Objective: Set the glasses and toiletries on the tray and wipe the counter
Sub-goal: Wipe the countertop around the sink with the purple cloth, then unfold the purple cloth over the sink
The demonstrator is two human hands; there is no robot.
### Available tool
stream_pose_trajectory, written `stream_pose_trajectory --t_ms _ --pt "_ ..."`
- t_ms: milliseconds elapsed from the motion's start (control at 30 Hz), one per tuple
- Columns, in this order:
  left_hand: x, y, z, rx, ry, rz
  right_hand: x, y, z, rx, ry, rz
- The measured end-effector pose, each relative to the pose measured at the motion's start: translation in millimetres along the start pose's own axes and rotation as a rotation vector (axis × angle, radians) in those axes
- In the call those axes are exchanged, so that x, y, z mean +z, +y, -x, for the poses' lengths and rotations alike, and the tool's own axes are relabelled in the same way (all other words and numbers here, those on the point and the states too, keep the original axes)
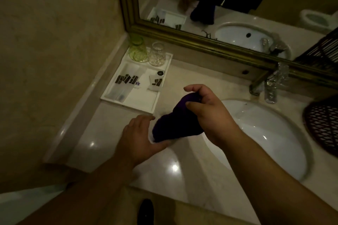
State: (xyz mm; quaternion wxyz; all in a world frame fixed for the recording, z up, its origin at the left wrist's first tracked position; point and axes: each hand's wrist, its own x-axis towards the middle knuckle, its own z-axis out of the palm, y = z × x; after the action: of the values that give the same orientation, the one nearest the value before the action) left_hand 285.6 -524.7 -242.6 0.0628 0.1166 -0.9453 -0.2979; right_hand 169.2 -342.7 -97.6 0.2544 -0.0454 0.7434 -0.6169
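On the glossy beige marble counter point(113, 144) beside the white oval sink point(265, 133), the right hand point(206, 113) pinches a dark purple cloth point(175, 122) while the left hand point(139, 137) cups its lower end, fingers loosely spread.

The surface point(182, 175) is seen as polished, glossy stone. A soft, matt purple cloth point(175, 120) is shown. The tray point(144, 104) looks smooth and white, both glasses point(156, 55) clear, the faucet point(274, 84) shiny metal.
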Motion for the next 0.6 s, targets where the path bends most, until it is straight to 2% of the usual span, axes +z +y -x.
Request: stream_pose_trajectory --t_ms 167,300,400,500,600 --pt "-27.5 26.5 -38.7 -0.030 -0.132 0.090 -11.6 -47.8 14.2 -0.017 -0.048 -0.027" --pt "-45.6 48.5 -67.1 0.052 -0.260 0.107 -27.9 -76.9 24.3 -0.063 -0.079 -0.034" --pt "-57.0 63.6 -80.4 0.056 -0.268 0.054 -49.8 -91.1 29.8 -0.085 -0.069 0.018" --pt "-75.5 74.3 -91.0 0.058 -0.254 0.063 -82.2 -95.2 34.7 -0.098 0.078 0.252" --pt "-98.1 80.7 -104.6 0.072 -0.222 0.007 -116.6 -87.5 39.0 -0.091 0.220 0.766"
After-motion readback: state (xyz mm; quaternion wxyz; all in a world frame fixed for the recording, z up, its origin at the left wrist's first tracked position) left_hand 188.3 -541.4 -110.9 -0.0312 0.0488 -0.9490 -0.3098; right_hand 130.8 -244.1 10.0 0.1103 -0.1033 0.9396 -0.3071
